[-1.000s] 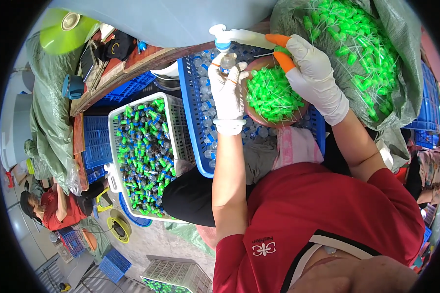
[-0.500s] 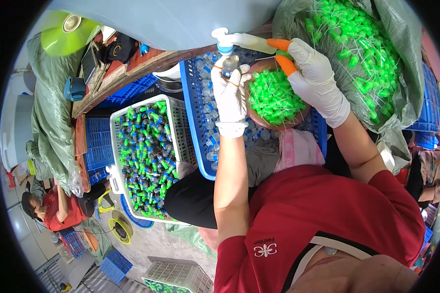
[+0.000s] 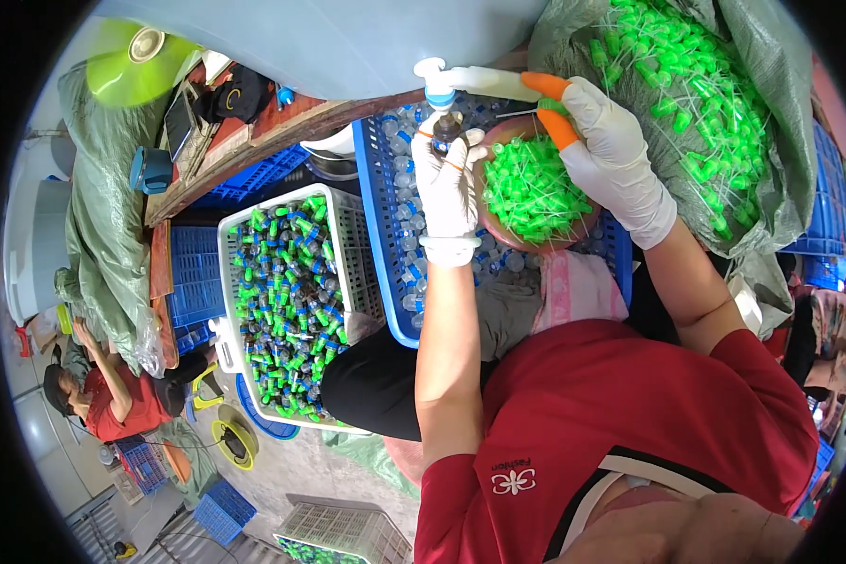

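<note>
In my gloved left hand (image 3: 449, 183) I hold a small bottle (image 3: 446, 132) upright beneath a white and blue tap (image 3: 438, 86). Dark liquid shows inside the bottle. The tap is on a large grey-blue barrel (image 3: 348, 42). Orange covers sit on the finger and thumb of my gloved right hand (image 3: 611, 150), which are closed at the end of the long white tap handle (image 3: 489, 82). A bit of green shows between those fingertips; I cannot make out what it is. Below lies a pinkish bowl (image 3: 498, 228) heaped with green dropper caps (image 3: 536, 188).
A blue basket (image 3: 378, 226) of small clear bottles stands under my hands. At left is a white crate (image 3: 224, 282) of green-capped bottles. A sack (image 3: 790, 188) of green caps stands at right. A wooden shelf (image 3: 282, 132) carries a dark cap. Another person (image 3: 113, 395) sits far left.
The bottle in my left hand has gone from mostly clear to dark as liquid fills it. Both hands keep their places at the tap. The view has shifted slightly.
</note>
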